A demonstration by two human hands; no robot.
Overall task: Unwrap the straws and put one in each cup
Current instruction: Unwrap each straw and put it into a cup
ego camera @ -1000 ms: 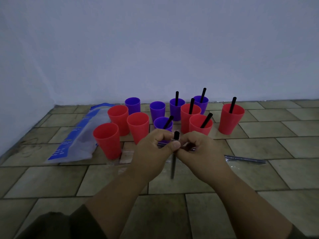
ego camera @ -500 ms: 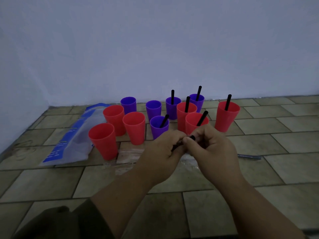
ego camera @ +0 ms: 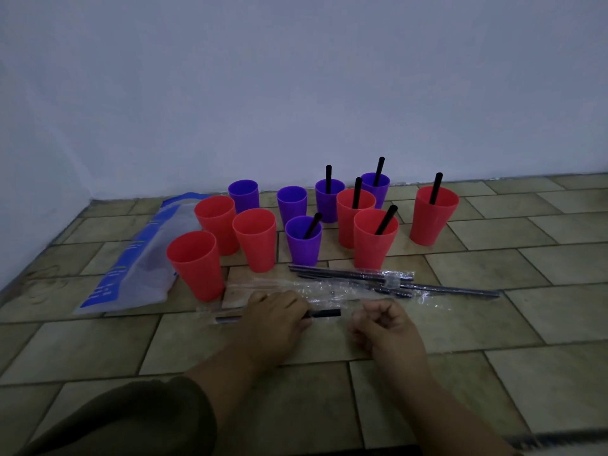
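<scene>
Several red and purple cups stand on the tiled floor. Black straws lean in the right-hand ones, such as a red cup [ego camera: 375,240] and a purple cup [ego camera: 302,240]. The left-hand ones, such as the nearest red cup [ego camera: 194,263] and a purple cup [ego camera: 291,201], hold none. My left hand [ego camera: 273,319] grips a black straw [ego camera: 325,313] lying level, its bare end sticking out to the right. My right hand [ego camera: 385,327] is a closed fist just right of that end, pinching what looks like the clear wrapper. More wrapped straws [ego camera: 348,276] lie behind my hands.
Crumpled clear wrappers [ego camera: 263,286] lie on the floor in front of the cups. A blue and white plastic bag [ego camera: 138,258] lies at the left. The wall [ego camera: 296,93] rises close behind the cups, and a side wall closes the left.
My hands have dropped toward the floor and pulled apart. The straw, upright a second ago, now lies level in my left hand with its right end bare. The view has tilted down.
</scene>
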